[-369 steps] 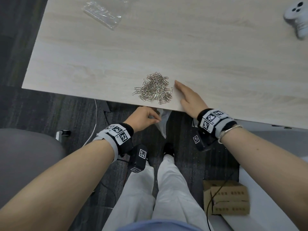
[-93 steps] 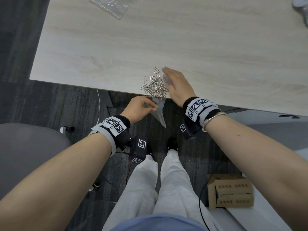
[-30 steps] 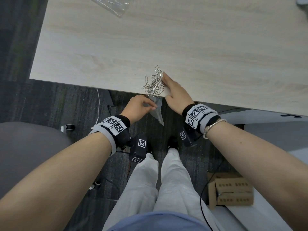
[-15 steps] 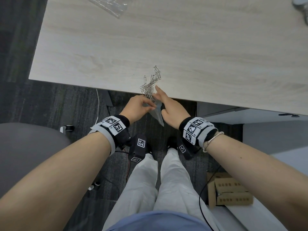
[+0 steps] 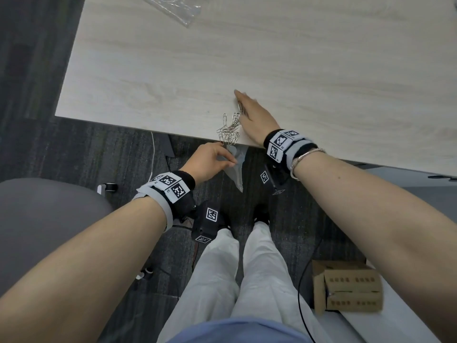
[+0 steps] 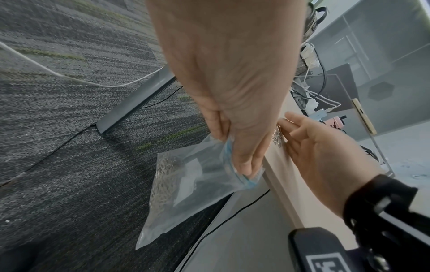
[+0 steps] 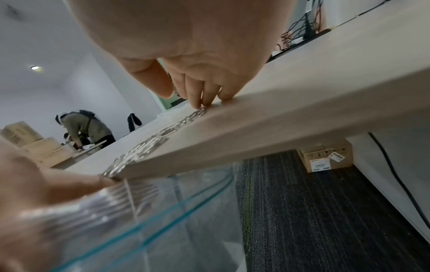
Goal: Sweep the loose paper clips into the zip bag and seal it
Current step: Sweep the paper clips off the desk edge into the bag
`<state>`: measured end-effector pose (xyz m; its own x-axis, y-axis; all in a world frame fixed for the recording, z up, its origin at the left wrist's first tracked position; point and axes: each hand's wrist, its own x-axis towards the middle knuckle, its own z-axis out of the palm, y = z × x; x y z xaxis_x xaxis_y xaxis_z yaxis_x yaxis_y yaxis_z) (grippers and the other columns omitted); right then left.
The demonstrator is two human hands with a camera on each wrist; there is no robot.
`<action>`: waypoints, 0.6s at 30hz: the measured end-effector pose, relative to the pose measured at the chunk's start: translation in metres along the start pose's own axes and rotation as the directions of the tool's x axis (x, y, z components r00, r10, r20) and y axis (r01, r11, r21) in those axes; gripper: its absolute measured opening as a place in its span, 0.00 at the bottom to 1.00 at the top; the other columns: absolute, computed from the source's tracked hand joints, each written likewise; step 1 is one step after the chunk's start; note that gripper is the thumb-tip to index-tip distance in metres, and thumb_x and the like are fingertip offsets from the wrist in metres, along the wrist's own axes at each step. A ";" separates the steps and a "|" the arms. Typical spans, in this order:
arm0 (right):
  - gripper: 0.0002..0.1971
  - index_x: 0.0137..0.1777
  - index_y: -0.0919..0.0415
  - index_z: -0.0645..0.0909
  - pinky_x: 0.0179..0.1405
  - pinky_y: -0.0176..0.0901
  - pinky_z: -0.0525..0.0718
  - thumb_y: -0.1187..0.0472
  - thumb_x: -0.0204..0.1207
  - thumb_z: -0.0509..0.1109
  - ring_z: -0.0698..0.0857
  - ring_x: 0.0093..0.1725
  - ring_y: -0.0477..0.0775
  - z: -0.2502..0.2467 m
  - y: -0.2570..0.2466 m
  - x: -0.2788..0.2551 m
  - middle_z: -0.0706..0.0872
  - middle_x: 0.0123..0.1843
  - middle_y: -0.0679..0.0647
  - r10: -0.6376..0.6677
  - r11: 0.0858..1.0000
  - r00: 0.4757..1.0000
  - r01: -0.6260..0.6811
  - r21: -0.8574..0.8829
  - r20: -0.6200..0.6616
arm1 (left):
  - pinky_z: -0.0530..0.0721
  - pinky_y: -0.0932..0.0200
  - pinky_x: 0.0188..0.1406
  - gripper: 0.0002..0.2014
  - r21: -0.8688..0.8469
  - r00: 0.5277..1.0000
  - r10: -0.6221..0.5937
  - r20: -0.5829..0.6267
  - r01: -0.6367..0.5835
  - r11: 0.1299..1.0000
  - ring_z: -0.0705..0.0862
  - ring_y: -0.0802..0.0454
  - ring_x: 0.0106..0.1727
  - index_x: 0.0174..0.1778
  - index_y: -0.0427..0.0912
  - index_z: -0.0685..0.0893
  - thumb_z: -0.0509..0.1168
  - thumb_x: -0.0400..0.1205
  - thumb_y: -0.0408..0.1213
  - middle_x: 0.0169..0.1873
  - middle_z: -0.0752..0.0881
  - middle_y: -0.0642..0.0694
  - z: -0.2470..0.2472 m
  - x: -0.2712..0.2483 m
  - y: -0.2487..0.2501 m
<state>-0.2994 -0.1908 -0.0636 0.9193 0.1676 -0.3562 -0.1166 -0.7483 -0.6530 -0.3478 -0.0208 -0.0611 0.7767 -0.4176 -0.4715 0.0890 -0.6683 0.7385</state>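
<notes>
A small heap of silver paper clips [image 5: 230,129] lies at the near edge of the pale wooden table [image 5: 321,70]. My right hand [image 5: 249,112] lies flat on the table just right of the clips, fingers straight, their tips touching the clips [image 7: 186,119]. Below the edge my left hand [image 5: 210,159] pinches the blue-lined rim of a clear zip bag [image 6: 197,180] and holds its mouth [image 7: 151,211] open under the clips. Many clips sit in the bag's bottom corner [image 6: 165,176].
A second clear plastic bag [image 5: 173,8] lies at the table's far left. On the carpet below are a cardboard box [image 5: 346,288], cables and a grey chair [image 5: 37,231]. Another person [image 7: 86,128] bends over a table in the background.
The clip heap has shrunk since the earliest frame. Half a second ago my right hand was at the bag's mouth below the edge; now it is back on the table behind the clips.
</notes>
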 end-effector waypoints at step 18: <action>0.33 0.81 0.50 0.56 0.83 0.54 0.54 0.66 0.74 0.51 0.52 0.84 0.59 0.018 -0.008 -0.023 0.57 0.84 0.55 -0.097 0.995 0.983 0.101 -0.020 0.153 | 0.78 0.48 0.67 0.04 -0.053 1.000 -0.004 -0.018 0.004 0.999 0.82 0.50 0.59 0.44 0.44 0.92 0.74 0.75 0.37 0.52 0.88 0.43 -0.016 -0.002 -0.012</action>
<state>-0.3260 -0.1768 -0.0623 0.8580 0.3357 -0.3889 -0.0154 -0.7398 -0.6726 -0.3406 -0.0022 -0.0618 0.7873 -0.4035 -0.4661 0.1249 -0.6360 0.7615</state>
